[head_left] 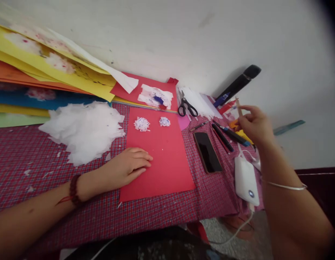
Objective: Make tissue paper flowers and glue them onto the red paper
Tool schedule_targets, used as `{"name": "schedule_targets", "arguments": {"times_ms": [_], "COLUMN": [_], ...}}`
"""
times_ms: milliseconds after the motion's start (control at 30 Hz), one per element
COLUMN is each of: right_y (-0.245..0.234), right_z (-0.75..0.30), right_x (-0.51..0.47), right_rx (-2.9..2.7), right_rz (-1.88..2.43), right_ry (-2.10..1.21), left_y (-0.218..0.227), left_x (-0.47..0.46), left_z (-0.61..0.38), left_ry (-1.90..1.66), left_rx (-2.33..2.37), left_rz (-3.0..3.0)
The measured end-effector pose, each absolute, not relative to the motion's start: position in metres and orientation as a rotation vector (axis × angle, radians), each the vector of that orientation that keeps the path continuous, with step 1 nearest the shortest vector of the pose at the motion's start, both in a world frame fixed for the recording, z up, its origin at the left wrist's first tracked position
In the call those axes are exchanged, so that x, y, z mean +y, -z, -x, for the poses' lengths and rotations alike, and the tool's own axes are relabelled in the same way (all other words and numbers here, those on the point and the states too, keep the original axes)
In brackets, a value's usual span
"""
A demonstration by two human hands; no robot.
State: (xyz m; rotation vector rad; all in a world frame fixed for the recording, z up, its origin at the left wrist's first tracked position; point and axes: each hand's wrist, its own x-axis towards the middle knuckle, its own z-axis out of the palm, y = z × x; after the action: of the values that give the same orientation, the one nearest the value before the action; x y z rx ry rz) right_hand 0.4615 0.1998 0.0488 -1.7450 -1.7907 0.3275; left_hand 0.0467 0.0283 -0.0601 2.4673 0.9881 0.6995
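My left hand (133, 165) lies flat on a sheet of red paper (162, 166), palm down with its fingers stretched out. Two small tufts of crumpled white paper dotted with purple, a left one (142, 124) and a right one (164, 121), sit on the upper part of that sheet. Raised over the right end of the table, my right hand (252, 124) pinches a thin tan stick (238, 107) between thumb and fingers. Its exact kind I cannot make out. Left of the red sheet is a heap of torn white tissue paper (86, 128).
Black scissors (187, 108), a phone (207, 152), several pens including a black one (222, 138), and a white power bank (246, 178) with a cable are on the right. Stacked coloured papers (88, 77) lean at the back left. A dark bottle-like object (239, 85) rests against the wall.
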Motion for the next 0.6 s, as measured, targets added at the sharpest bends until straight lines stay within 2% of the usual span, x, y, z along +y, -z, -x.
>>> {"name": "schedule_targets", "arguments": {"times_ms": [167,233,433,600], "right_y": [-0.039,-0.020,0.044,0.042], "right_z": [-0.367,-0.339,-0.337,-0.358], "right_x": [0.170,0.153,0.104,0.091], "right_rx": [-1.442,-1.435,-1.479,-1.495], "right_rz": [1.115,0.985,1.161,1.209], "right_ry": [-1.058,-1.162,-1.233,-1.071], "left_y": [0.057,0.056,0.055,0.058], "left_x": [0.027,0.027,0.022,0.016], "left_z": [-0.046,-0.047,-0.050,-0.053], "left_ry": [-0.698,-0.700,-0.691,-0.616], "left_rx": [0.967,0.971,1.004,0.996], "left_rz": [-2.455,-2.448,-2.467,-2.725]}}
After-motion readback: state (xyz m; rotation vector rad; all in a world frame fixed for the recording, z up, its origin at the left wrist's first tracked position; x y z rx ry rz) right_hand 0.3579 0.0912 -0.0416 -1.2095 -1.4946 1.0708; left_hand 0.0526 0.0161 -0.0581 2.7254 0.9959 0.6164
